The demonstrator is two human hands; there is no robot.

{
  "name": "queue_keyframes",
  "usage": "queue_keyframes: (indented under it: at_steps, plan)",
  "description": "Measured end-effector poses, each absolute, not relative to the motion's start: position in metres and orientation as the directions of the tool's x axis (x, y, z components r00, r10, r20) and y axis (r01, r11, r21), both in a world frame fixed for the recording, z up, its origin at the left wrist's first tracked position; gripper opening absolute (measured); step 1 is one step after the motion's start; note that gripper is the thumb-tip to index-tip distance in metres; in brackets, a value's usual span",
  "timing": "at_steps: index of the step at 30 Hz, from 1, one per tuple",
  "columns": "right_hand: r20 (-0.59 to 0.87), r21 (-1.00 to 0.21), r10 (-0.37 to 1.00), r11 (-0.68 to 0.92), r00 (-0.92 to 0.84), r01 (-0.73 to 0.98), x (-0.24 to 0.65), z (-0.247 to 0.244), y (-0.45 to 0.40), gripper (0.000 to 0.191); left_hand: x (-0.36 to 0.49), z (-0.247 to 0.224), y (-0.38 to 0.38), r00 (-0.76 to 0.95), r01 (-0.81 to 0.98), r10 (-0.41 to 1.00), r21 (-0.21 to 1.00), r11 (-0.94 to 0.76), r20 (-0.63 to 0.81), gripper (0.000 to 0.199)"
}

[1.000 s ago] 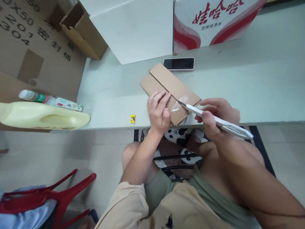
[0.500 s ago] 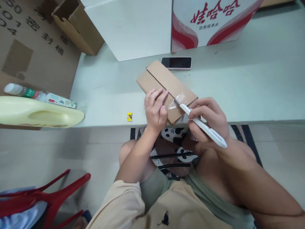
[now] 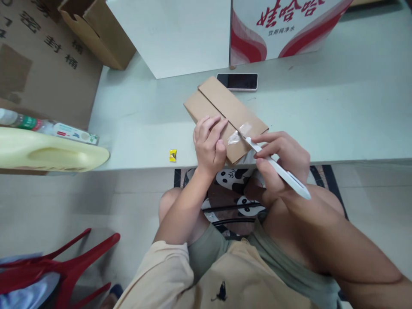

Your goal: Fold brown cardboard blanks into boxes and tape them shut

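A flat brown cardboard box (image 3: 225, 107) lies slantwise at the table's front edge, with a seam along its top and clear tape (image 3: 236, 134) across the seam near its lower right end. My left hand (image 3: 210, 143) rests on the box's left side, fingers spread a little and nothing in them. In my right hand (image 3: 283, 159) is a white utility knife (image 3: 286, 175), its tip at the seam beside the tape. A black-screened phone (image 3: 240, 81) lies just behind the box.
Behind the phone stand a white box (image 3: 180, 34) and a red-and-white carton (image 3: 283, 30). At the left are a large carton (image 3: 54, 81), an open brown box (image 3: 106, 34), a plastic bottle (image 3: 30, 122) and a pale yellow container (image 3: 64, 150). A yellow wrapper (image 3: 173, 155) lies near the front edge.
The knife in my right hand has shifted slightly right and down along the box, away from the tape's middle. The whole view has shifted a little. My left hand stays on the box.
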State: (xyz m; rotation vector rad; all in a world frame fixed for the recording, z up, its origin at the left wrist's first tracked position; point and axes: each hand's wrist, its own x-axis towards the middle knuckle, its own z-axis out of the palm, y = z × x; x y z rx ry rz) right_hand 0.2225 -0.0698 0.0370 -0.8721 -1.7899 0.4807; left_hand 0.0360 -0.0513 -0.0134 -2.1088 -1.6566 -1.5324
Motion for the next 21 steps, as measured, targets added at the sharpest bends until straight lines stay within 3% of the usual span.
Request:
queue_keyframes:
  at_steps: [6,14,17,19,21]
  plan:
    - [0.647,-0.696,0.752,0.651,-0.129,0.305,0.220,0.025,-0.064,0.006,0.031,-0.017,-0.049,-0.013,0.759,0.661,0.438,-0.482,0.750,0.058]
    - [0.796,-0.553,0.594,0.790,-0.112,0.264,0.218,0.032,-0.062,0.008,0.030,-0.016,-0.047,-0.001,0.796,0.671,0.407,-0.449,0.742,0.062]
    - [0.783,-0.618,0.622,0.778,-0.003,0.109,0.224,0.032,-0.069,0.008,0.028,-0.018,-0.046,0.010,0.792,0.672,0.404,-0.457,0.740,0.063]
    - [0.795,-0.600,0.595,0.800,0.114,0.012,0.228,0.031,-0.068,0.008,0.025,-0.020,-0.046,0.016,0.787,0.677,0.409,-0.463,0.736,0.063]
    - [0.799,-0.580,0.562,0.814,0.211,0.025,0.233,0.028,-0.062,0.008,0.022,-0.022,-0.046,0.017,0.777,0.673,0.414,-0.474,0.740,0.064]
